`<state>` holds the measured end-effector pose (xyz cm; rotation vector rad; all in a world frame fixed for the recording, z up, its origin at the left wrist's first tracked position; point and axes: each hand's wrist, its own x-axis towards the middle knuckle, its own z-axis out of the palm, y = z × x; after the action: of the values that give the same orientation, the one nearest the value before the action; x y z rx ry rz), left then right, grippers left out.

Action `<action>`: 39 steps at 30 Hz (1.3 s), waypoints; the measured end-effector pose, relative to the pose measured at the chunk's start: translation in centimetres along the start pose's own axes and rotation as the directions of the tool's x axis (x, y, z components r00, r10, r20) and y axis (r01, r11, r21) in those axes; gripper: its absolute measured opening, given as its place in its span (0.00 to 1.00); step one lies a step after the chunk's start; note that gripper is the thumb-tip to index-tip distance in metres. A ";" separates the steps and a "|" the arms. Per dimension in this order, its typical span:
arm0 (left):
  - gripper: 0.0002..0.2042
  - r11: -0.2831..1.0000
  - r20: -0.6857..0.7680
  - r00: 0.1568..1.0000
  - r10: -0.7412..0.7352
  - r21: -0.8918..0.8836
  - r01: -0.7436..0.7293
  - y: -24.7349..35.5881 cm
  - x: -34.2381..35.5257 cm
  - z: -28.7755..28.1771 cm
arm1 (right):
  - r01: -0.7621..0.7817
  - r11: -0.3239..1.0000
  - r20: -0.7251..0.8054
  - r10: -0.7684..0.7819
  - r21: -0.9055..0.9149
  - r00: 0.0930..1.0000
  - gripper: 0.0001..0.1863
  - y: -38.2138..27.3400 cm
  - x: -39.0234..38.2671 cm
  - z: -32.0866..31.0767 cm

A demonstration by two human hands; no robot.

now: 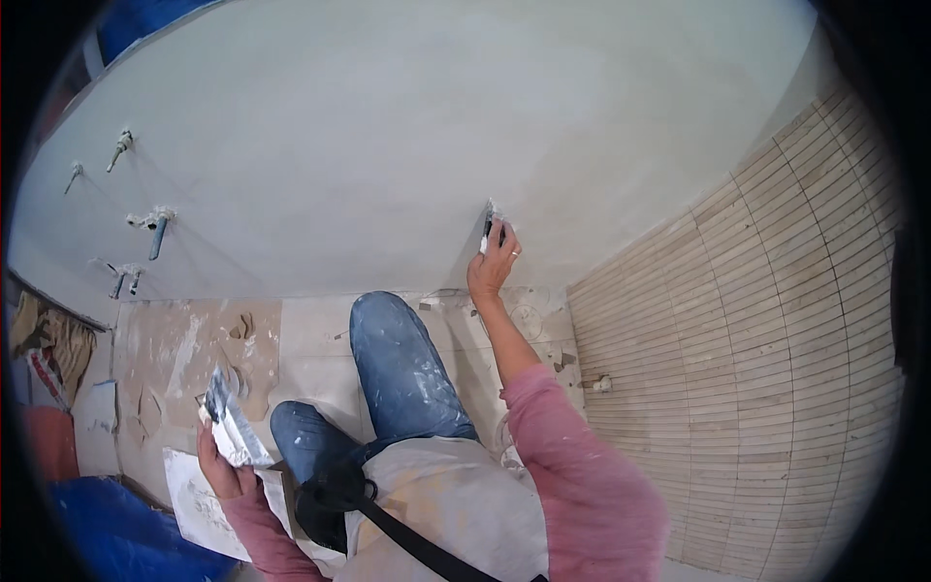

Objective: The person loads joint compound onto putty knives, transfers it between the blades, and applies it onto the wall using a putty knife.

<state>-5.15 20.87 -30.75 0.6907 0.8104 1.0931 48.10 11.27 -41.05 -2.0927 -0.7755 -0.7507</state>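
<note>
My right hand is closed round a plaster-smeared putty knife, and its blade rests against the smooth pale wall, low down and right of the middle. A ring shows on one finger. At the lower left, my left hand grips a wide filling knife whose metal blade carries white plaster. That hand is held out beside my left knee, apart from the wall. The left hand's grip on the handle is partly hidden.
Pipe stubs stick out of the wall at left. Narrow beige tiles cover the right wall. Stained brown cardboard lies on the floor before my knees. A white board and blue sheeting are at lower left.
</note>
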 end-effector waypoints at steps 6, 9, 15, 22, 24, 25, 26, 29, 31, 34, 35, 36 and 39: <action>0.14 0.999 0.080 0.996 -0.026 -0.042 0.030 -1.5 1.3 7.0 | -0.339 0.739 0.376 0.124 0.582 0.918 0.24 -11.6 -2.0 -6.5; 0.14 0.994 0.037 0.998 -0.055 -0.096 0.058 -3.3 2.7 11.7 | -0.494 0.536 0.556 0.053 0.685 0.829 0.23 -17.2 -4.1 -10.7; 0.10 0.953 -0.001 1.000 -0.007 -0.302 0.006 -3.5 1.4 15.3 | 0.060 0.194 0.048 -0.508 0.979 0.860 0.23 -24.5 -5.4 -12.8; 0.13 0.911 -0.001 0.998 0.069 -0.409 -0.063 -1.3 -0.3 13.2 | 0.281 0.280 0.070 -0.811 0.918 0.581 0.32 -23.6 -1.8 -10.2; 0.14 0.928 0.035 0.996 0.079 -0.367 -0.061 0.6 -0.8 12.4 | 0.356 0.377 0.247 -0.900 0.855 0.359 0.34 -22.5 -0.7 -8.8; 0.14 0.944 0.085 0.993 0.081 -0.327 -0.049 1.5 -0.8 12.1 | 0.310 0.392 0.255 -0.880 0.866 0.400 0.34 -22.0 -0.2 -8.8; 0.14 0.940 0.070 0.994 0.090 -0.336 -0.061 2.1 -0.5 11.8 | 0.310 0.379 0.249 -0.889 0.872 0.385 0.34 -22.0 1.3 -9.3; 0.14 0.986 0.177 0.981 -0.076 -0.135 0.101 2.8 0.0 10.1 | 0.353 0.241 0.111 -0.930 0.904 0.350 0.31 -25.1 5.0 -14.1; 0.13 0.990 0.198 0.975 -0.100 -0.077 0.117 2.7 -0.1 9.6 | 0.566 0.030 0.000 -0.999 0.824 0.053 0.26 -28.0 6.2 -17.1; 0.11 0.991 0.254 0.959 -0.125 -0.017 0.133 2.3 -0.3 10.1 | 0.625 -0.085 0.001 -0.991 0.776 -0.135 0.22 -29.3 6.0 -18.0; 0.11 0.991 0.284 0.951 -0.119 -0.028 0.132 2.6 -0.5 10.4 | 0.610 -0.098 0.006 -0.986 0.786 -0.165 0.20 -29.4 5.8 -18.1; 0.11 0.990 0.314 0.943 -0.113 -0.040 0.132 2.8 -0.5 10.5 | 0.611 -0.099 0.005 -0.986 0.786 -0.166 0.20 -29.2 6.2 -18.3; 0.13 0.995 0.305 0.947 -0.103 0.018 0.102 2.3 -0.1 9.3 | 0.596 -0.026 0.144 -0.961 0.803 -0.237 0.20 -29.1 7.8 -19.1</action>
<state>1.56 20.73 -23.85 0.7883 0.5746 0.8640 27.25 13.06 -12.18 -0.8734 -2.8329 -0.0983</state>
